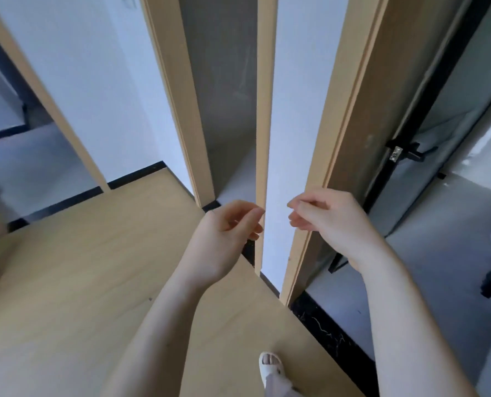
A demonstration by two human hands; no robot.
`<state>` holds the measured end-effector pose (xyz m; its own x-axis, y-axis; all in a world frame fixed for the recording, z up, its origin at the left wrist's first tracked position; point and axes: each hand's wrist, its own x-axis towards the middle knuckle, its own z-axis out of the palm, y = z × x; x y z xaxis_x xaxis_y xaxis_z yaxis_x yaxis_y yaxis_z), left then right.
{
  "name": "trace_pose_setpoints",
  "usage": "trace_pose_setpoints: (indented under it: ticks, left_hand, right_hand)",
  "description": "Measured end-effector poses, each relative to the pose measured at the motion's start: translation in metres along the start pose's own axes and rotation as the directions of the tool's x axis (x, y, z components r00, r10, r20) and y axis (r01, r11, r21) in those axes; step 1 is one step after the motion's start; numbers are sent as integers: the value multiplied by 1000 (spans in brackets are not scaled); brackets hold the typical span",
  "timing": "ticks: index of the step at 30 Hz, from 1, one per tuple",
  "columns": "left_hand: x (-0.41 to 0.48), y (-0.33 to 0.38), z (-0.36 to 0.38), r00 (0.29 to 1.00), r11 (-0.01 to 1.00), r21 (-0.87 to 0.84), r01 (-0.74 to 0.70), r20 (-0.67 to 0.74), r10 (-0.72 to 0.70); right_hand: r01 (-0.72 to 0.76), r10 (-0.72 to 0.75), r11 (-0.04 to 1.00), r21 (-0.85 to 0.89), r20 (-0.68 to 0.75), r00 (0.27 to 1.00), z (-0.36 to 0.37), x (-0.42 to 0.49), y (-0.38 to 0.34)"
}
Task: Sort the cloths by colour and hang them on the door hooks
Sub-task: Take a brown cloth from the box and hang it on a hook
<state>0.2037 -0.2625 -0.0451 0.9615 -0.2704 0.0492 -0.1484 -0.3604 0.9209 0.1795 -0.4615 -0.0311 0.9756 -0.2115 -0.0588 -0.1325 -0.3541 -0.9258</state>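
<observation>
No cloth and no door hook shows in the head view. My left hand [227, 233] and my right hand [324, 219] are held out in front of me at about the same height, a short gap between them. Both have loosely curled fingers and hold nothing. They hover in front of a narrow white wall strip [293, 138] that stands between two light wooden door frames [350, 110]. I cannot tell whether either hand touches the wood.
A black-framed glass door [439, 110] with a black handle [404, 151] stands at the right, over grey tiles. Light wooden floor [81, 282] lies below me, edged by a black threshold [330, 333]. My foot in a white slipper [271, 365] is at the bottom.
</observation>
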Motion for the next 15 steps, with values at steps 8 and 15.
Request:
trace_pose_setpoints:
  ticks: [8,15]
  left_hand:
    - [60,-32,-48,970,990,20,140,-205,-133]
    - [111,-47,-83,905,969,-7,246,-358,-232]
  right_hand:
    - [60,-52,998,-26,248,967,61,108,-24]
    - [151,-122,988,-32,432,893,111,197,-53]
